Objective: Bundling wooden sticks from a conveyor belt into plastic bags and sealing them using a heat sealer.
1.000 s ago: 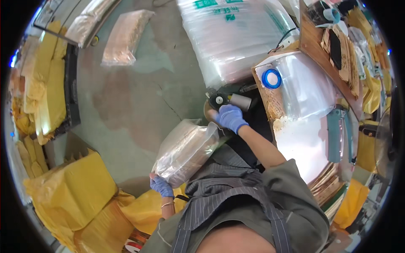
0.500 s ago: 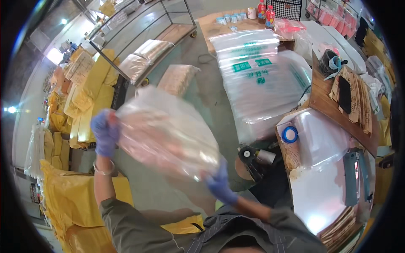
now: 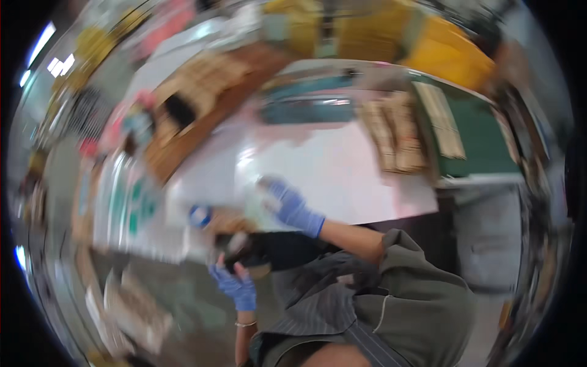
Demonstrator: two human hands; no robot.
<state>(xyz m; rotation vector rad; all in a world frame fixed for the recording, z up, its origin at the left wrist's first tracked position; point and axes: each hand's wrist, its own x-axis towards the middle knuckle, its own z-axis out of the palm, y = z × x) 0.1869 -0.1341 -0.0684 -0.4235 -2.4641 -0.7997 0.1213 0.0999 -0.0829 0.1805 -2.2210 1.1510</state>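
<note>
The whole view is motion-blurred. My right hand (image 3: 292,208), in a blue glove, reaches forward over the white tabletop (image 3: 342,171) with its fingers spread and nothing clearly in it. My left hand (image 3: 235,282), also gloved in blue, is lower down at the table's near corner. Its fingers touch a black device (image 3: 239,249), but the blur hides whether they grip it. A blue tape roll (image 3: 199,215) lies just left of that device.
Stacks of brown packets (image 3: 397,131) sit at the table's far right beside a green mat (image 3: 480,131). A wooden board (image 3: 195,116) with small items lies at the left. A large clear sack (image 3: 131,208) and a clear bag of packets (image 3: 134,306) are on the floor.
Both hands held a clear bag of packets up half a second ago. Now neither hand has it, and the view has swung toward the white table. The right hand has reached onto the tabletop.
</note>
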